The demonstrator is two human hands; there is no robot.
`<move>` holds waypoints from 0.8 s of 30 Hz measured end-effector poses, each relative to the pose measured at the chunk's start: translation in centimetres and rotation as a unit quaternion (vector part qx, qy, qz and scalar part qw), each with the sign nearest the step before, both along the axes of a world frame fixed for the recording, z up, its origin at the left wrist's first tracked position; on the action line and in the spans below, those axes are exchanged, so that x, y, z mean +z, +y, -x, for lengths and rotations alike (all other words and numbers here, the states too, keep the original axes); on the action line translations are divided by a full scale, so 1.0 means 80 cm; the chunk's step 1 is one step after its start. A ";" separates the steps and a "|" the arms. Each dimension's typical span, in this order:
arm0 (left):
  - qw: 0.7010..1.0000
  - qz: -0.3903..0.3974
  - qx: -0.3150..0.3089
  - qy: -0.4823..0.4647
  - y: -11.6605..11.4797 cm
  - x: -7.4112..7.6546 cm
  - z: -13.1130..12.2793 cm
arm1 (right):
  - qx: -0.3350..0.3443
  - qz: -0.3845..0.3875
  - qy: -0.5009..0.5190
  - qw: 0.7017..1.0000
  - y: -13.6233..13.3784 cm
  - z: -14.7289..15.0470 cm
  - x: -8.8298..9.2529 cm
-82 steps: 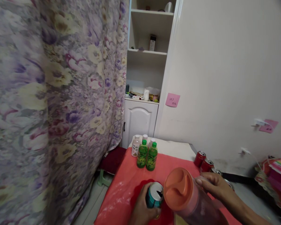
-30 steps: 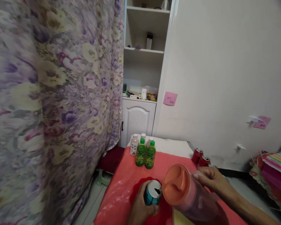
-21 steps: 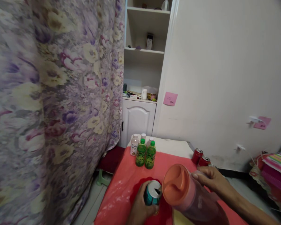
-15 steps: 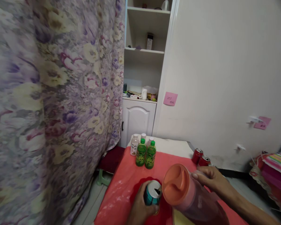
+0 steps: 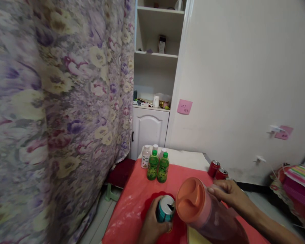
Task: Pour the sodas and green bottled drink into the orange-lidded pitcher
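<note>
My left hand (image 5: 152,222) is wrapped round a teal drink can (image 5: 165,210) with an opened silver top, tilted a little on the red-covered table. My right hand (image 5: 227,195) grips the handle of a clear pitcher (image 5: 216,223) with an orange lid (image 5: 191,198). Dark reddish liquid shows inside the pitcher, which is tipped so that its lid end comes close to the can's opening. Whether liquid is flowing between them I cannot tell. Part of a red round item (image 5: 148,202) shows beneath the can.
Two green-capped bottles (image 5: 157,168) and several white-capped bottles (image 5: 145,157) stand at the table's far left. Red cans (image 5: 214,168) are at its right edge, near my right hand. A yellow item (image 5: 195,236) lies under the pitcher. A floral curtain (image 5: 78,101) hangs on the left.
</note>
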State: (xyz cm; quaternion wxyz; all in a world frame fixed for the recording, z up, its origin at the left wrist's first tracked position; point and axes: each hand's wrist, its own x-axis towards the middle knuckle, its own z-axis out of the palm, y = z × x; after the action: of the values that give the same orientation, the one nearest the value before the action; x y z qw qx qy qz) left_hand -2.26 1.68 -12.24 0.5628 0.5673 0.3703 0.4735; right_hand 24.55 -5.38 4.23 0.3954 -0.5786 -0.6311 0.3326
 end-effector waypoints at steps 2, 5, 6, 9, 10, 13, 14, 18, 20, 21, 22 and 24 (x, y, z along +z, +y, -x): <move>1.000 -0.002 0.000 0.003 -0.003 0.004 0.000 | 0.004 0.002 0.003 1.000 0.001 -0.001 0.000; 1.000 0.009 -0.001 0.004 -0.005 0.007 0.000 | 0.010 0.007 -0.002 1.000 0.002 -0.003 -0.001; 1.000 0.010 -0.005 0.001 -0.005 0.006 0.001 | 0.012 0.008 -0.005 1.000 0.002 -0.003 -0.001; 1.000 0.010 -0.014 -0.006 -0.004 0.004 0.000 | 0.017 0.009 -0.002 1.000 0.002 -0.004 -0.002; 1.000 0.010 -0.012 -0.007 -0.004 0.004 0.000 | 0.018 0.009 0.000 1.000 0.002 -0.003 -0.002; 1.000 0.004 -0.007 -0.005 -0.005 0.007 0.001 | 0.018 0.010 0.001 1.000 0.001 -0.002 -0.001; 1.000 0.002 -0.009 -0.004 -0.005 0.009 0.001 | 0.018 0.010 -0.001 1.000 0.001 -0.002 -0.001; 1.000 0.011 -0.013 0.002 -0.008 0.015 0.002 | 0.014 0.009 -0.009 1.000 0.001 -0.002 0.001; 1.000 0.008 -0.011 0.004 -0.008 0.017 0.002 | 0.012 0.010 -0.013 1.000 0.001 -0.003 0.002; 1.000 0.006 -0.013 0.002 -0.008 0.017 0.002 | 0.011 0.010 -0.012 1.000 0.001 -0.003 0.002; 1.000 0.005 -0.013 0.000 -0.008 0.017 0.002 | 0.011 0.011 -0.011 1.000 0.000 -0.003 0.002; 1.000 0.008 -0.014 -0.001 -0.009 0.017 0.002 | 0.010 0.013 -0.007 1.000 0.000 -0.003 0.003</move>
State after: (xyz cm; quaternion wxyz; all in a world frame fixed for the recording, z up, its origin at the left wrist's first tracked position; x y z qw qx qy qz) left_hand -2.43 0.97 -10.86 0.5741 0.5674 0.3661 0.4630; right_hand 24.78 -5.37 4.47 0.3804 -0.5795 -0.6353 0.3405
